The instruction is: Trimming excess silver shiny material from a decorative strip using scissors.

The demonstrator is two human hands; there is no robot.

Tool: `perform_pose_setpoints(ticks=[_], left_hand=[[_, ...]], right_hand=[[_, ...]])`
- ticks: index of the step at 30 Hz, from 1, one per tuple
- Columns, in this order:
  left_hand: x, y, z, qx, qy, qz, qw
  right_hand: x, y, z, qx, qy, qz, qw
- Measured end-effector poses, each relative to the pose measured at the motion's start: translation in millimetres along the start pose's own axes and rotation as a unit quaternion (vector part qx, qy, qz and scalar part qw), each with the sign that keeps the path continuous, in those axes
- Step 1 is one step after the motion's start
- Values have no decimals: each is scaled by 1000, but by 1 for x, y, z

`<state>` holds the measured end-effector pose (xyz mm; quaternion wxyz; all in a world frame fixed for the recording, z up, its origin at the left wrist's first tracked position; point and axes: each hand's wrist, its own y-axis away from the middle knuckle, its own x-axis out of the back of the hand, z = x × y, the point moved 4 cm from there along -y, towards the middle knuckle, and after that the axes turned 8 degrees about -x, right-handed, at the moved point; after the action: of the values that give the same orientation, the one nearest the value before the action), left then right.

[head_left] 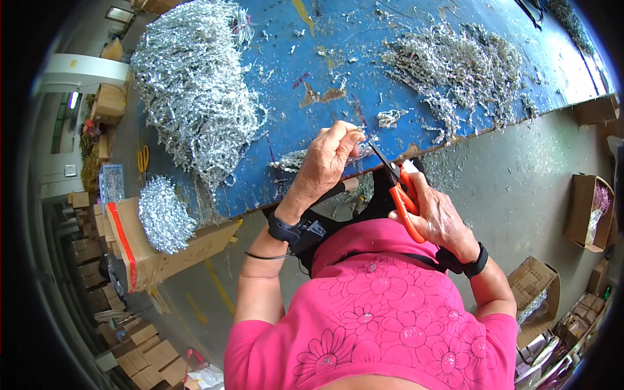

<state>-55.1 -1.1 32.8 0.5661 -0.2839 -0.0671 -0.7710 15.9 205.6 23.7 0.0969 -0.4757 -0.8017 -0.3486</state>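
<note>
Tinsel strand (356, 142) pinched in closed left hand (328, 159) over the blue desk (312, 71) edge, right hand (434, 218) gripping orange scissors (398, 188) whose blades sit close to the fingertips, so a nick or dropped strand looks possible.

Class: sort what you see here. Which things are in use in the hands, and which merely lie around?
In use: left hand pinching a silver strand; right hand working orange-handled scissors.

Lying about: big tinsel heap, smaller heap, cardboard boxes, blue table.
</note>
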Motion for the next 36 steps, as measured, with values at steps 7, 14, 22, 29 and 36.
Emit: perform_pose_setpoints(ticks=[7, 14, 22, 29, 36], left_hand=[[-1, 1, 6, 28, 24, -21, 999], [-4, 2, 5, 0, 8, -22, 1000], [-3, 1, 3, 21, 42, -61, 997], [-3, 1, 3, 30, 57, -59, 996], [-4, 1, 1, 38, 58, -55, 996]], right_hand=[[-1, 1, 1, -9, -6, 11, 1000], [-1, 1, 2, -4, -6, 21, 1000], [-4, 0, 6, 23, -8, 27, 999], [-10, -4, 16, 51, -18, 41, 998], [-8, -3, 14, 43, -4, 62, 997]])
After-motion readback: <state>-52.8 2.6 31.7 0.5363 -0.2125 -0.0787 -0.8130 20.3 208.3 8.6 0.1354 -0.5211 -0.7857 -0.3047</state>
